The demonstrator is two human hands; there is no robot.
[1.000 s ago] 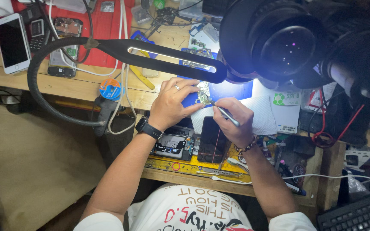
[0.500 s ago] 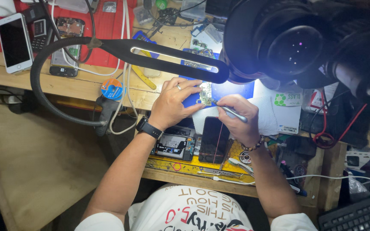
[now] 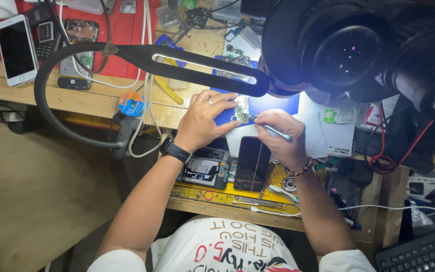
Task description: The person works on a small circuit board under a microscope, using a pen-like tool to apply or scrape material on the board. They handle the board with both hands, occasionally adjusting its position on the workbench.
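White phone (image 3: 16,49): far left on the red mat (image 3: 127,30), face up, dark screen.
Opened phone (image 3: 78,54): just right of the white one, back off, insides showing, lying across the mat's edge onto the wooden bench (image 3: 91,100).
Blue reel (image 3: 131,104): a round roll with an orange centre, on the bench below the lamp's neck.
Desk lamp (image 3: 202,68): black gooseneck loops from the left — its flat lit bar runs right, above the hands.
Left hand (image 3: 206,122): fingers spread and pressed flat beside the small circuit board (image 3: 240,109), a ring on one finger, a black watch (image 3: 174,149) on the wrist; it steadies the board and closes round nothing.
Circuit board: small, green, on the blue mat (image 3: 278,105) under the lamp's glare, between the two hands.
Right hand (image 3: 279,138): closed around a thin metal tool (image 3: 273,130), its tip touching the board's right edge; bead bracelet (image 3: 299,168) on the wrist.
Dark phone (image 3: 252,162): face up below the hands, beside another opened phone (image 3: 205,170).
Labels: a white rectangular card with a green emblem (image 3: 339,115) right of the blue mat, a second white card with dark print (image 3: 339,148) below it.
Microscope (image 3: 358,48): big black eyepieces fill the upper right.
Change: since half a second ago the hands keep their grip and place — only the view sits slightly lower.
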